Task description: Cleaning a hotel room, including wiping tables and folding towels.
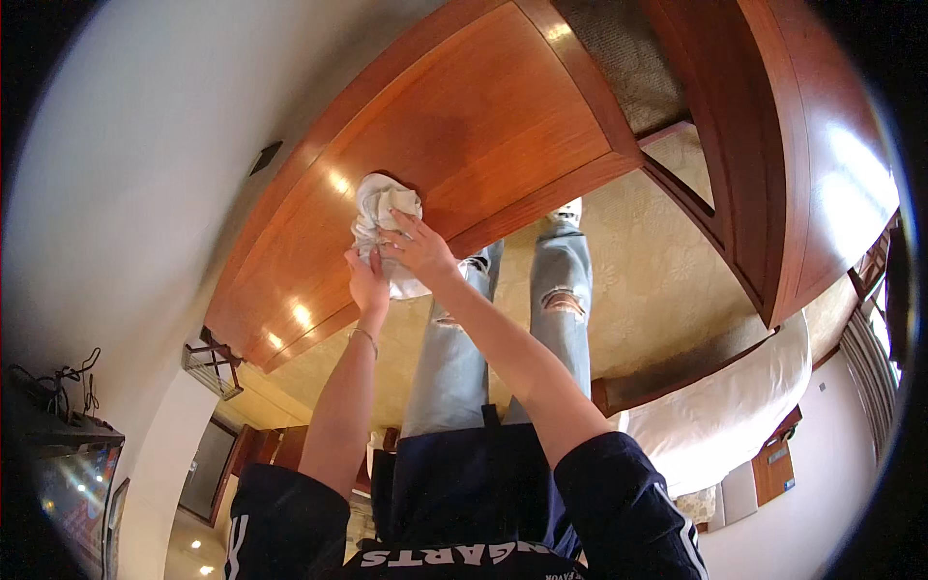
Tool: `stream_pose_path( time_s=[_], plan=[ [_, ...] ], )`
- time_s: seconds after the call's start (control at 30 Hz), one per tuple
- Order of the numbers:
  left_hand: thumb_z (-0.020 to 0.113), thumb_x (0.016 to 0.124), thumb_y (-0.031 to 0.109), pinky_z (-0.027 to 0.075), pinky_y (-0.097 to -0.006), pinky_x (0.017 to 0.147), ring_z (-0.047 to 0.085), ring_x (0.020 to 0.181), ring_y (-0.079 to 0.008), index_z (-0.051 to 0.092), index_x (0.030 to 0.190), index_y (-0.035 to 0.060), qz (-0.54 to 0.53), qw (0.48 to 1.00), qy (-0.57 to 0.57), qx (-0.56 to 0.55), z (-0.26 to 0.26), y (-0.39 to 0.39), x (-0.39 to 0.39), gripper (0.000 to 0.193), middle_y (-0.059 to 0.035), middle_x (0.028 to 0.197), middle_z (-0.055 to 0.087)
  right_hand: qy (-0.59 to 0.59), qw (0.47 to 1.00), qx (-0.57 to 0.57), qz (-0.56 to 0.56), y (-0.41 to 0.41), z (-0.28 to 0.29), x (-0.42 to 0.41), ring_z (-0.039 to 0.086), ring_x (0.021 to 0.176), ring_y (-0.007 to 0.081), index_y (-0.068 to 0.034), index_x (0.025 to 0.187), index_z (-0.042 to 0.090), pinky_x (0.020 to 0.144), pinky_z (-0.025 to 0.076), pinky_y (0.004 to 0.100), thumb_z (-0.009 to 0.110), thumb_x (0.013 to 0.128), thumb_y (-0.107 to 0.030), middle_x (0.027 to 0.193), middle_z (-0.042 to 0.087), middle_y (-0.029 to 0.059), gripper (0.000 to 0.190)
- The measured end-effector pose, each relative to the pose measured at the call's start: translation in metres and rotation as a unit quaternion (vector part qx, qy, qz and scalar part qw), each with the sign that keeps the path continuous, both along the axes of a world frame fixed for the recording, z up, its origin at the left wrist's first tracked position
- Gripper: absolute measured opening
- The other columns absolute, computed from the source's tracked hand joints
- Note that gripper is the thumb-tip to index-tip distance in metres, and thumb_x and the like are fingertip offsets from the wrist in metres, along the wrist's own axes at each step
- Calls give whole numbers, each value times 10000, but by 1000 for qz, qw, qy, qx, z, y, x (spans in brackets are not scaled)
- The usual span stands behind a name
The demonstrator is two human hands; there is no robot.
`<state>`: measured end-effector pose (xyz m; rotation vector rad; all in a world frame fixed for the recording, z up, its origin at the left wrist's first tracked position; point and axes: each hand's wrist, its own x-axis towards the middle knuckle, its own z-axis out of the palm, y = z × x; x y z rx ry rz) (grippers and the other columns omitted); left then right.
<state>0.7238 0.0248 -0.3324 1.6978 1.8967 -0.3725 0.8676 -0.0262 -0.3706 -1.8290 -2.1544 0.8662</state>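
A crumpled white cloth (377, 203) lies bunched on the polished reddish-brown wooden desktop (500, 123). My left hand (368, 279) grips its near-left side, thumb up against the folds. From the right, my right hand (417, 250) presses on the cloth with the fingers spread over it. Part of the cloth hangs down past the desk's near edge, below my right wrist. Both palms are hidden from view.
A white wall (145, 145) with a dark socket plate (266, 158) runs along the desk's left side. To the right stands a glossy wooden chair (783, 167) on patterned carpet (616, 254). Beyond are a bed with white linen (718, 406) and a wall-mounted television (72, 478) with loose cables.
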Motion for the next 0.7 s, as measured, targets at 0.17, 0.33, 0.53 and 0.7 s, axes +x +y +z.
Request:
stream_pose_path(
  time_s=[0.17,0.33,0.53,0.7],
  plan=[
    [497,1016,391,493,-547,797,634,984,-467,412,1236,85,-39,998,-1,54,9,15,20,386,-245,1125,656,-8,993,90,-74,1,7,12,228,1497,273,-263,1243,646,1203,265,420,574,892,-280,1499,450,-98,359],
    [505,1009,422,508,-544,754,656,915,-460,452,1235,73,-176,981,2,83,7,26,75,419,-244,1090,672,-31,994,-7,-104,-23,25,76,273,1481,266,-284,1420,506,1193,272,430,568,910,-211,1539,401,-80,519],
    [539,999,385,530,-539,698,675,881,-441,438,1211,66,-225,962,-96,123,-13,-28,243,396,-218,1124,674,-100,983,-29,-149,-93,19,231,292,1476,280,-293,1485,426,1158,317,450,602,889,-155,1592,314,-70,637],
    [567,980,327,534,-536,693,666,896,-447,426,1216,70,-161,969,-108,155,-24,-94,319,376,-205,1183,646,-137,976,-51,-164,-144,18,282,357,1433,315,-276,1499,407,1059,428,467,604,859,-64,1584,333,-26,703]
  ],
)
